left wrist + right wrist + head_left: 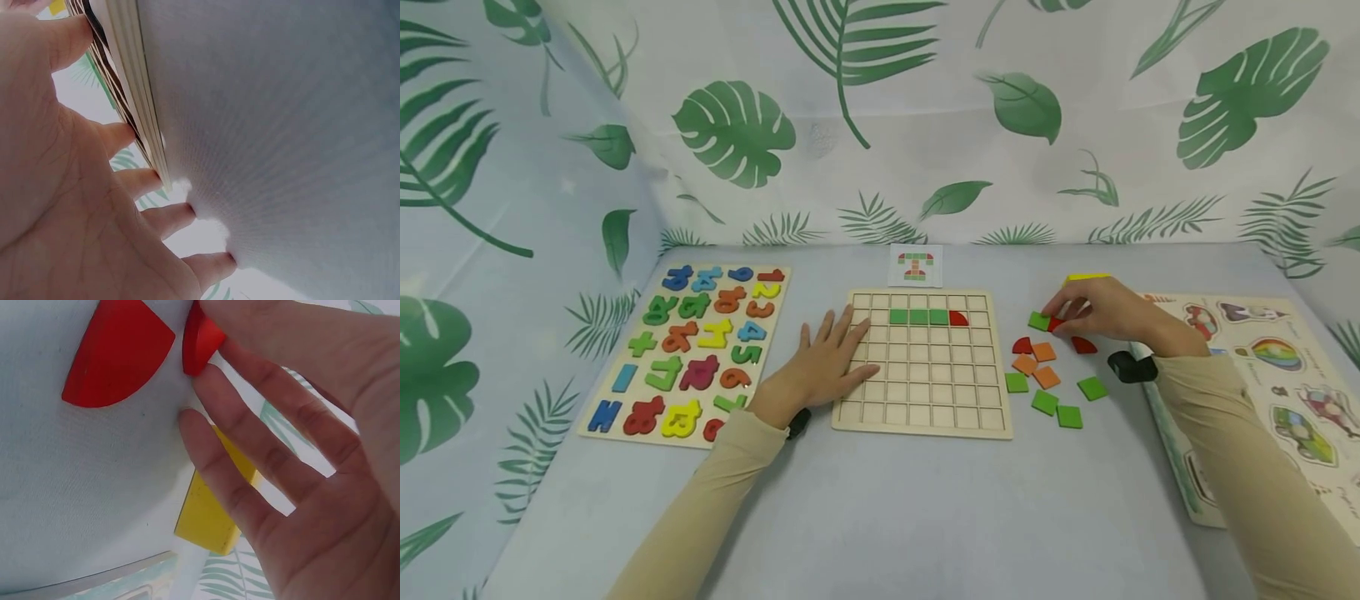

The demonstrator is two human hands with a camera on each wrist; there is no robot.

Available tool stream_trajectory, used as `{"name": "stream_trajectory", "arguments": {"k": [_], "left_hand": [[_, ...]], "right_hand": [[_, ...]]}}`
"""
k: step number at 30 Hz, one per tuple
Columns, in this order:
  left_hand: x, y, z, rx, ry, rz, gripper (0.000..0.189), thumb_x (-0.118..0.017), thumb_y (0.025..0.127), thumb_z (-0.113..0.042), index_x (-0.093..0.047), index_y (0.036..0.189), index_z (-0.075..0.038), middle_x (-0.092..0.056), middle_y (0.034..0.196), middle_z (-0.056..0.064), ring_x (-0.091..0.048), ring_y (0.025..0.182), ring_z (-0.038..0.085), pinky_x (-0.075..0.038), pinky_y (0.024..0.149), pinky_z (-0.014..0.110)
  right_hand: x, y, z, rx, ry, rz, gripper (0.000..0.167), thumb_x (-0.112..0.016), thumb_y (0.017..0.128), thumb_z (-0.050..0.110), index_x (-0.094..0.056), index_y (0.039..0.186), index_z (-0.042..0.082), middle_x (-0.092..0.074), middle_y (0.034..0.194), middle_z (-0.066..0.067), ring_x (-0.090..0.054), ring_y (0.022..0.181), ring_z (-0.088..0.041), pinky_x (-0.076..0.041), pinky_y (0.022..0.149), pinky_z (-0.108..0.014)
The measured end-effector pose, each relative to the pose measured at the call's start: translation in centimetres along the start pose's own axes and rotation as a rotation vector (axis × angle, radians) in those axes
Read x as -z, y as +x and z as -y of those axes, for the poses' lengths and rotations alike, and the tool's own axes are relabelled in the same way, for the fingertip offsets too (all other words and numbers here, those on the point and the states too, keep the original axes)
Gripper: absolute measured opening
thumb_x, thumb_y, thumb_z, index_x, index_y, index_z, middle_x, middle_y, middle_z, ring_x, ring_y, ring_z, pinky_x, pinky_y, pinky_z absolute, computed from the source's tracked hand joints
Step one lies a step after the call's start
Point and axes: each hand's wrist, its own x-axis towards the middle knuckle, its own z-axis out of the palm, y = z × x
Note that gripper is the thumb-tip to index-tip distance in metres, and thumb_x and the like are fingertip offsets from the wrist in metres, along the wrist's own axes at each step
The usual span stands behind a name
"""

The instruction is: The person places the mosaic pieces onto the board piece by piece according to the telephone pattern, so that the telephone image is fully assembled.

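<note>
My right hand (1101, 308) pinches a red quarter-circle tile (203, 342) between thumb and fingertips, low over the table. A green square tile (1038, 320) lies right beside it, and another red quarter-circle tile (122, 356) lies close by. My left hand (812, 367) rests with fingers spread on the left edge of a wooden grid board (925, 392). In the left wrist view, the thumb and some fingertips touch the board's side. Near the board's top, a row of green square tiles (919, 317) ends at a red quarter-circle tile (958, 318).
Loose orange tiles (1047, 377) and green tiles (1069, 417) lie right of the board. Behind it is a pattern card (915, 265). A number puzzle (700, 333) lies left, a picture puzzle (1255, 383) under the right forearm. A yellow block (209, 506) sits behind the right hand.
</note>
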Motion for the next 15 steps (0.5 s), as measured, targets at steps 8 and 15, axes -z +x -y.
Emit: {"name": "stream_trajectory", "arguments": {"k": [8, 15], "left_hand": [[-0.13, 0.07, 0.05, -0.013, -0.009, 0.002, 0.079, -0.045, 0.111, -0.049, -0.012, 0.169, -0.008, 0.005, 0.174, 0.022, 0.006, 0.158, 0.047, 0.002, 0.119, 0.074], [0.05, -0.12, -0.14, 0.0, 0.0, 0.0, 0.079, -0.045, 0.111, -0.049, -0.012, 0.169, -0.008, 0.005, 0.174, 0.021, 0.006, 0.158, 0.046, 0.002, 0.119, 0.073]], "right_hand": [[-0.18, 0.15, -0.17, -0.024, -0.01, 0.015, 0.023, -0.086, 0.085, 0.003, -0.077, 0.106, 0.0, -0.073, 0.103, -0.008, -0.072, 0.088, -0.023, -0.058, 0.077, -0.027], [-0.16, 0.29, -0.24, -0.007, -0.027, 0.007, 0.028, -0.087, 0.084, 0.004, -0.076, 0.109, -0.002, -0.074, 0.099, -0.007, -0.071, 0.085, -0.023, -0.056, 0.074, -0.025]]}}
